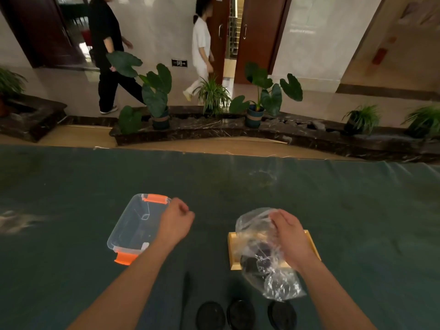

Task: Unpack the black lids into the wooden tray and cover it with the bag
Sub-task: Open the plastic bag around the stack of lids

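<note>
A clear plastic bag [256, 236] lies over the wooden tray [232, 248], with black lids [258, 259] dimly visible through it. My right hand [289, 232] rests on the bag's top, fingers curled into the plastic. My left hand [176, 219] hovers over the green table, loosely closed and holding nothing, beside a clear box [134, 225]. Three more black lids [240, 314] lie in a row at the table's near edge, below the bag.
The clear box has orange latches [154, 198] and stands empty at centre left. A dark thin object [187, 289] lies near the front edge. Beyond the green table [333, 198] are a stone planter with potted plants [256, 115] and two people walking.
</note>
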`<state>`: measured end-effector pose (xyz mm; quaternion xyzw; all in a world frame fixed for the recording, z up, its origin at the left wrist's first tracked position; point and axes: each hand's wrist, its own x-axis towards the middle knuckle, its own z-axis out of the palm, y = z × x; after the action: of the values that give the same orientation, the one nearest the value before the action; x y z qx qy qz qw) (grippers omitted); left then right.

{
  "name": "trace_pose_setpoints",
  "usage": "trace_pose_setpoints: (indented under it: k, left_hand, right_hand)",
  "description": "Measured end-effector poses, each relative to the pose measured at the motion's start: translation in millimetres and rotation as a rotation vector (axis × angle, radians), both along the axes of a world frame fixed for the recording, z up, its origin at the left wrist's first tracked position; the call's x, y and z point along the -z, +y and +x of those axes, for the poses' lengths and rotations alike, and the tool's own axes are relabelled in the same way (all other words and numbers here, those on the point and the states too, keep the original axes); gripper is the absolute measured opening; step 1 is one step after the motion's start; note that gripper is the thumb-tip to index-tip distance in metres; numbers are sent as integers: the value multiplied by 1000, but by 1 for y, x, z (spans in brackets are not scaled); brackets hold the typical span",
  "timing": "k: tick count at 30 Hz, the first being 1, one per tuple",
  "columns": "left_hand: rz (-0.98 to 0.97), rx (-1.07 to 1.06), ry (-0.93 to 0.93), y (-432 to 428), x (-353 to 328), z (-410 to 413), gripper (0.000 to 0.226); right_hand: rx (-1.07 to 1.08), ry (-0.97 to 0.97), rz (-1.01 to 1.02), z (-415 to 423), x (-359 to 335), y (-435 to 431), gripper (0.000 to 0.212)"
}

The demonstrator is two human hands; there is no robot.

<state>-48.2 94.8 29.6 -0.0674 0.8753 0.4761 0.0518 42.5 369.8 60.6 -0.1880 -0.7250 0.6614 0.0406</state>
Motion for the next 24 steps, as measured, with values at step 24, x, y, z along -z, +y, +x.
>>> trace_pose_setpoints:
  k: [24]
  left_hand:
    - [730,-141,-373,46,-3,4,18]
  right_hand:
    - [-302,-263,490,-15,26,-6,22]
